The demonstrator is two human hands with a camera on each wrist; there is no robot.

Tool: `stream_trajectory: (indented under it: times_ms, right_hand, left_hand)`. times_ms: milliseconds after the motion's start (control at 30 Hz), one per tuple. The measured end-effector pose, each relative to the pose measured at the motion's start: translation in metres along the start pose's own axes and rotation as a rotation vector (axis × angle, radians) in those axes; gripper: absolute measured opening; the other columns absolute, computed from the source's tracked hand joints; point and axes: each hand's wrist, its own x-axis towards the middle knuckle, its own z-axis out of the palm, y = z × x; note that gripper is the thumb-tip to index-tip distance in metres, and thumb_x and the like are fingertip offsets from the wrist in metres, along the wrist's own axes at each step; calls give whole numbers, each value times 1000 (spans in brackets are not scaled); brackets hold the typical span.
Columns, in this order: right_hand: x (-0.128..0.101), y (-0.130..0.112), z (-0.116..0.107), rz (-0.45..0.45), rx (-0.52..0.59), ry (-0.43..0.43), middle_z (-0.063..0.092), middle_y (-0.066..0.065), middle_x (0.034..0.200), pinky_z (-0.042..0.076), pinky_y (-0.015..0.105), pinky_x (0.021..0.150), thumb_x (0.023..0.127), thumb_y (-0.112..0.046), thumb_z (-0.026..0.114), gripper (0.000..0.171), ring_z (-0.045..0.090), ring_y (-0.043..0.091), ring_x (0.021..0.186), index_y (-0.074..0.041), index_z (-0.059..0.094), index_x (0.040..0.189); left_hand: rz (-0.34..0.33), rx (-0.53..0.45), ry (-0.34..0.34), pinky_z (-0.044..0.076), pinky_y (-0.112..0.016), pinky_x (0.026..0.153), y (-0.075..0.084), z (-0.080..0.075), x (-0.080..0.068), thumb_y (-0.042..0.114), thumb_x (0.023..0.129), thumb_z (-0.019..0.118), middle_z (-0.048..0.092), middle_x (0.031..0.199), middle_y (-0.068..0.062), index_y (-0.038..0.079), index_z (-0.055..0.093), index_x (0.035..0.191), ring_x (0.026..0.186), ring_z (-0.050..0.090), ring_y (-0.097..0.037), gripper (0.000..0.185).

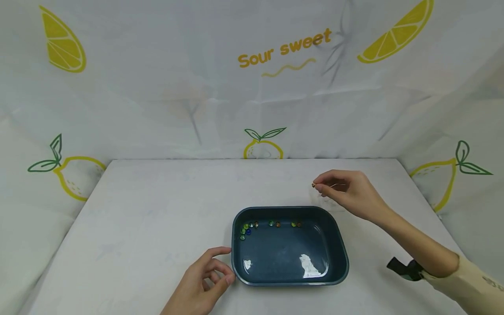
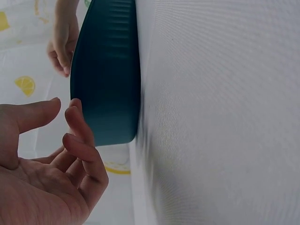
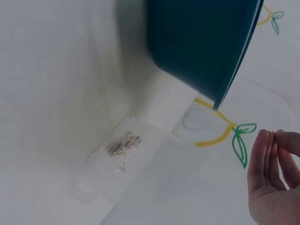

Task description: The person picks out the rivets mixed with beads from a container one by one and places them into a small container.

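A dark teal plastic basin (image 1: 283, 281) stands on the table, with several glass marbles (image 1: 243, 231) along its far side and far left corner. My left hand (image 1: 202, 280) is at the basin's left wall, fingers loosely bent, fingertips touching or very near it. In the left wrist view the left palm (image 2: 47, 187) shows, gripping nothing. Beyond the basin's far right corner, my right hand (image 1: 350, 192) is raised. Its thumb and fingertips pinch a small gold-brown piece (image 1: 313, 185), too small to identify. In the right wrist view only a glint shows between those fingertips.
A clear plastic container or bag (image 3: 123, 154) with small shiny brownish pieces lies on the table below my right hand. White cloth (image 1: 177, 87) printed with lemons forms the back and sides. A dark strap (image 1: 405, 268) hangs at my right sleeve.
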Motion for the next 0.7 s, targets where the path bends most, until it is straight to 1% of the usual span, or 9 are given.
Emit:
stream_trajectory:
  times_ms: [200, 333, 500, 700]
  right_hand:
    - [-2, 18, -6, -3, -54, 69, 83, 11, 102, 57, 8, 77, 95, -1, 80, 15, 75, 0, 81, -8, 81, 109]
    - [-4, 31, -10, 8, -88, 104, 83, 13, 100, 56, 6, 75, 95, 1, 80, 14, 72, -3, 78, -6, 81, 108]
    - [-6, 43, -12, 38, -96, 112, 82, 17, 99, 54, 4, 75, 95, 3, 79, 13, 71, -6, 77, -2, 80, 108]
    - [-7, 50, -14, 65, -98, 107, 82, 19, 99, 54, 4, 75, 96, 2, 79, 12, 70, -6, 76, -1, 80, 107]
  left_hand:
    - [-1, -2, -1, 51, -22, 63, 0, 0, 0, 27, 100, 80, 77, 101, -1, 7, 55, 150, 76, 64, -6, 59]
    - [-14, -3, 1, 51, -22, 63, 0, 1, 0, 28, 99, 81, 76, 101, -1, 7, 55, 150, 76, 64, -7, 60]
    - [-21, -4, 2, 51, -22, 63, 0, 1, 0, 28, 99, 81, 76, 101, -1, 8, 55, 150, 77, 64, -7, 60]
    - [-31, -8, 7, 51, -22, 64, 0, 1, -1, 28, 99, 81, 76, 100, 0, 8, 56, 150, 77, 64, -8, 61]
